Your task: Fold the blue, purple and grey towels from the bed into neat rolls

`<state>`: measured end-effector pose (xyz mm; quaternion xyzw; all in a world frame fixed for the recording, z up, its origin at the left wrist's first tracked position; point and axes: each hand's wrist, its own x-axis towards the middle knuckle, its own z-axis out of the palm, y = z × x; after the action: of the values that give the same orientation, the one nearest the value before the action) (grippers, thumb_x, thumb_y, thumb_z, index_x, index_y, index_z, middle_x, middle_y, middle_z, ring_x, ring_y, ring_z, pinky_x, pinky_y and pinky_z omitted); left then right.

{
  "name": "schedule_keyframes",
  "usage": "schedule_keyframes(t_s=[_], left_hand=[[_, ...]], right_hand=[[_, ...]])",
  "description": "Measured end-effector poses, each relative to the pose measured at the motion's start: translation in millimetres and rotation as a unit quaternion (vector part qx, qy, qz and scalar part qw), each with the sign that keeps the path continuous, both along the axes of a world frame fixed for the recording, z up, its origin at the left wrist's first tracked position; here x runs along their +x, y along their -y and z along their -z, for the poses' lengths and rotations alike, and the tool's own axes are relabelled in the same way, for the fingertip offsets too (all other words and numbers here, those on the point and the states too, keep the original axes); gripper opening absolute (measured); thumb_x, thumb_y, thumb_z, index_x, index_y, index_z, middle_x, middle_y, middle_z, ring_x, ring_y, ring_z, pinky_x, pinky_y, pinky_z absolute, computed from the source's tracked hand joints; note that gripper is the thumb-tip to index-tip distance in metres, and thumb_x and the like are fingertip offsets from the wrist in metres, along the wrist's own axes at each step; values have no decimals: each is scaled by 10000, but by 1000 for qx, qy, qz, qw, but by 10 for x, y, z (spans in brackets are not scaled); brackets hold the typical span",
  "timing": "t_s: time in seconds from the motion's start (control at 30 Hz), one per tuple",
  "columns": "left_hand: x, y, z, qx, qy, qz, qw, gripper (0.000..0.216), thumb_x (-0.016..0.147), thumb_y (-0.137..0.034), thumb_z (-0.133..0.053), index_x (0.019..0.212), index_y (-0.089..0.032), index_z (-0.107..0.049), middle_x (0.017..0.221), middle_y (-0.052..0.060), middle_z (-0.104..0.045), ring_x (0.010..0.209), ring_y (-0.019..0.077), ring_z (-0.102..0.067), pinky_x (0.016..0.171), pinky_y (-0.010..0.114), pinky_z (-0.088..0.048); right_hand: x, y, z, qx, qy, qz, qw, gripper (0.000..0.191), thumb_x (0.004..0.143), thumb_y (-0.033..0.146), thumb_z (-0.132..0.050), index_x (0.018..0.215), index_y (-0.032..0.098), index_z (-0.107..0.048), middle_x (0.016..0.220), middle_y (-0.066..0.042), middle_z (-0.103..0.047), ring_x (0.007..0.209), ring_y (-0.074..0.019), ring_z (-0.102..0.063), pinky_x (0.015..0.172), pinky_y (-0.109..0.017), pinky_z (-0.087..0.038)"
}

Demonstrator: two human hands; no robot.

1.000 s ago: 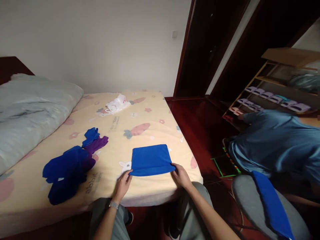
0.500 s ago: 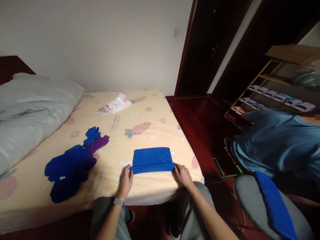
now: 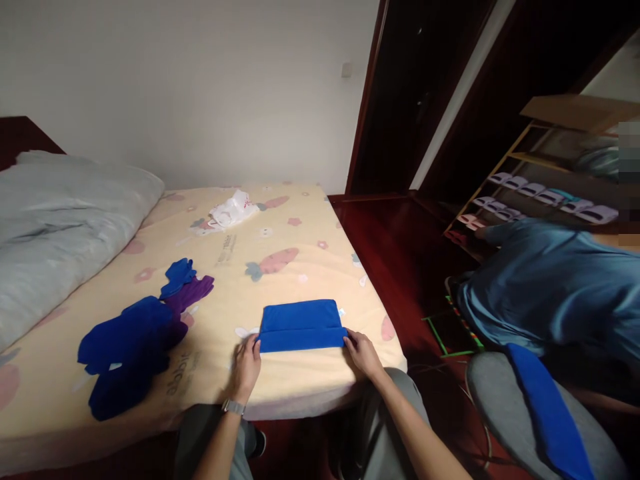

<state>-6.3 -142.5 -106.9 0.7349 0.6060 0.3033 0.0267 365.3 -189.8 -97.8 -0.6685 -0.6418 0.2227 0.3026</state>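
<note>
A blue cloth [image 3: 301,325] lies folded into a rectangle near the front edge of the bed [image 3: 300,267]. My left hand [image 3: 246,363] pinches its near left corner. My right hand [image 3: 363,352] pinches its near right corner. The near edge of the cloth is doubled over into a narrow band between my hands. A watch sits on my left wrist.
A heap of blue and purple cloths [image 3: 135,327] lies to the left on the bed. A grey duvet [image 3: 55,220] fills the far left, and a white plastic bag [image 3: 230,210] lies at the back. A grey chair with a blue cloth [image 3: 545,407] stands at the right, beside blue fabric [image 3: 550,287] and a shelf.
The near edge of the blue cloth has been folded away from me, so the rectangle is shorter front to back. Both hands stay at its near corners.
</note>
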Motion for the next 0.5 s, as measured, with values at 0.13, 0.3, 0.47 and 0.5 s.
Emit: schedule_keyframes(t_s=[0.13, 0.3, 0.47, 0.5], left_hand=[[-44, 145, -82, 9, -64, 17, 998, 369, 1003, -356, -395, 1234, -183, -624, 1117, 120, -719, 989, 279, -656, 880, 436, -534], [99, 317, -262, 55, -127, 23, 990, 430, 1002, -314, -400, 1391, -193, -537, 1343, 132, -618, 1248, 291, -559, 1034, 459, -452], [418, 280, -345, 43, -220, 199, 954, 571, 1006, -332, -392, 1559, -263, -268, 1598, 23, -340, 1469, 237, -314, 1203, 440, -275], [448, 257, -329, 35, -233, 222, 946, 578, 1011, -347, -383, 1566, -276, -237, 1607, 11, -319, 1475, 226, -304, 1205, 434, -271]], right_hand=[[22, 27, 6, 14, 39, 13, 999, 420, 979, 383, -398, 1273, 190, -627, 1077, -91, -730, 988, -265, -659, 888, -378, -511], [-127, 88, -123, 104, 151, 33, 982, 409, 1001, 333, -390, 1320, 172, -589, 1145, -142, -689, 1008, -288, -637, 899, -440, -507], [-389, 156, -170, 163, 228, -167, 945, 526, 994, 295, -428, 1511, 213, -387, 1519, -94, -455, 1380, -272, -428, 1135, -458, -361], [-408, 159, -147, 162, 242, -189, 938, 562, 991, 303, -440, 1536, 209, -339, 1552, -87, -407, 1418, -271, -381, 1156, -464, -337]])
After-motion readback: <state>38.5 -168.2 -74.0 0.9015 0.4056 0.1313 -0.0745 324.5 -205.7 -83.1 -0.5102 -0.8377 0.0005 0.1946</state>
